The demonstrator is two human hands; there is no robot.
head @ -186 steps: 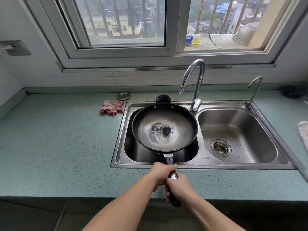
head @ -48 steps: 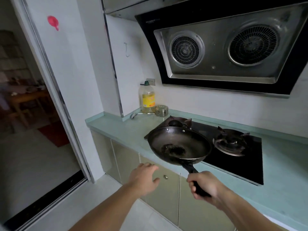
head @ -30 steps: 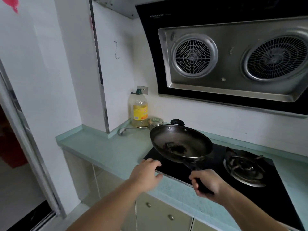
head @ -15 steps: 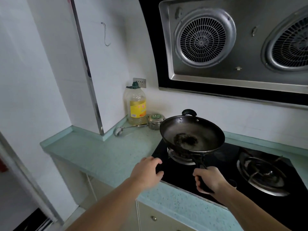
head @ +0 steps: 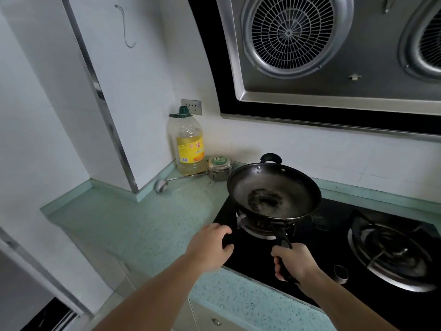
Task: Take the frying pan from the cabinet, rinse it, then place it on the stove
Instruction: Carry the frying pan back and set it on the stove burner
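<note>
Frying pan (head: pixel 274 194), quick version: it's at the stove now, on the left burner (head: pixel 253 229) or a hair above it. Can't tell if the weight is off the hand yet.
Range hood (head: pixel 334 56): fills the top of the view with round grilles, not part of the job.
Countertop (head: pixel 143 223): pale green, runs along the left and front of the stove.
Stove (head: pixel 257 256): black glass gas hob, and the right burner (head: pixel 391 254) is bare.
What changed: half a second ago the frying pan was held up over the left burner, and a few seconds back it was over the sink. Now its base is down at the pan supports, roughly level, with a dark burnt patch in the middle.
What that means: the cabinet and rinse parts look done, so I'd call this the tail end of the placing. Only letting go is left.
Oil bottle (head: pixel 189 144): back corner by the wall, near the pan but apart from it.
Right hand (head: pixel 292 263): wrapped tight round the long handle (head: pixel 279 232), which points at the front edge.
Left hand (head: pixel 210 244): holding nothing, fingers loosely bent, hovering over the stove's front-left corner.
Small tin (head: pixel 219 168): between the oil bottle and the pan.
Ladle (head: pixel 167 183): lying on the counter, handle running toward the tin.
</note>
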